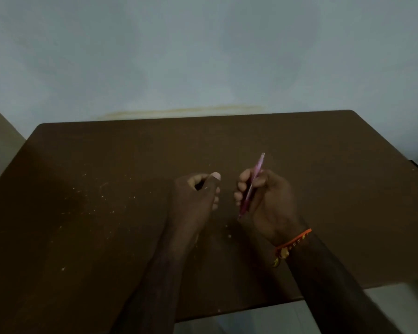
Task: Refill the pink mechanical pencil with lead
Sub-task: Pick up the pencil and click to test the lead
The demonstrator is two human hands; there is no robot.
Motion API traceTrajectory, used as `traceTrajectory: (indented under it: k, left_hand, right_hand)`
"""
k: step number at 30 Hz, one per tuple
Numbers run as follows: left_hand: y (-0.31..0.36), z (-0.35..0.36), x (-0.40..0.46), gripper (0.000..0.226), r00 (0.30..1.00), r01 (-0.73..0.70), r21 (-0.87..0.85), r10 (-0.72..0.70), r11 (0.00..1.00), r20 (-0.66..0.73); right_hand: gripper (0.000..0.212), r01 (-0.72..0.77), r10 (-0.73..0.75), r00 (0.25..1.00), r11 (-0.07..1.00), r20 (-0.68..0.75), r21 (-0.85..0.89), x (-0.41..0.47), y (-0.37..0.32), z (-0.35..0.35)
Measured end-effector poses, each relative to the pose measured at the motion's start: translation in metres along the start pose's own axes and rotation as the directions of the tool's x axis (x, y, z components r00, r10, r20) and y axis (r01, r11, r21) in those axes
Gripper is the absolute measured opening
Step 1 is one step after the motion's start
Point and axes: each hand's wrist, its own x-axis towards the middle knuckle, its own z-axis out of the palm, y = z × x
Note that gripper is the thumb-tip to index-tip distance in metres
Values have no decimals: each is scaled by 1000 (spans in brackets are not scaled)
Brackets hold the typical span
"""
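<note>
The pink mechanical pencil (256, 175) is held in my right hand (266, 201) above the middle of the brown table (106, 165). It slants from lower left to upper right, one end pointing away from me. My right fingers wrap around its middle. My left hand (196, 198) hovers just to the left, fingers curled and thumb pressed against the forefinger. Something tiny may be pinched there, but the dim light hides it. No lead or lead case is visible.
Pale specks and crumbs (94, 203) are scattered over the left half of the table. A grey wall (203, 56) rises behind the far edge. An orange thread bracelet (292, 242) circles my right wrist. The table's near right edge (336, 290) drops off to a light floor.
</note>
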Motion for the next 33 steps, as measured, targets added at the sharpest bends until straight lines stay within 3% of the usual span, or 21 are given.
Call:
traceTrajectory:
  k: [1, 5, 7, 10, 12, 14, 20, 28, 33]
  left_hand:
    - [3, 3, -3, 21, 1000, 9, -32, -8, 999, 19]
    - [11, 10, -13, 28, 993, 74, -205, -54, 976, 102]
    - [13, 11, -16, 32, 967, 198, -287, -139, 937, 213]
    - [15, 8, -19, 44, 845, 418, -315, -238, 852, 480]
    - [15, 5, -20, 45, 752, 498, -292, -240, 817, 613]
    - [14, 3, -20, 43, 710, 530, -294, -227, 795, 666]
    - [3, 1, -20, 21, 691, 431, -312, -87, 847, 718]
    - [-15, 3, -25, 34, 650, 376, -442, 107, 815, 752]
    - [-23, 9, -28, 36, 695, 343, -507, 150, 791, 703]
  right_hand:
    - [24, -15, 13, 999, 999, 37, 50, -2, -6, 2]
    - [70, -114, 98, 984, 988, 152, 106, -7, -23, 5]
    - [70, -127, 91, 977, 975, 195, 182, -8, -28, 6]
    - [62, -123, 61, 978, 941, 200, 315, -8, -34, 6]
    - [58, -110, 50, 984, 924, 169, 367, -9, -38, 3]
    - [55, -85, 38, 991, 916, 125, 393, -9, -41, 1]
    - [51, -21, 10, 1000, 898, 27, 440, -9, -47, -3]
    - [50, -20, 15, 1000, 857, 15, 516, -12, -53, -1]
    - [50, -45, 41, 999, 848, 21, 529, -13, -53, 0]
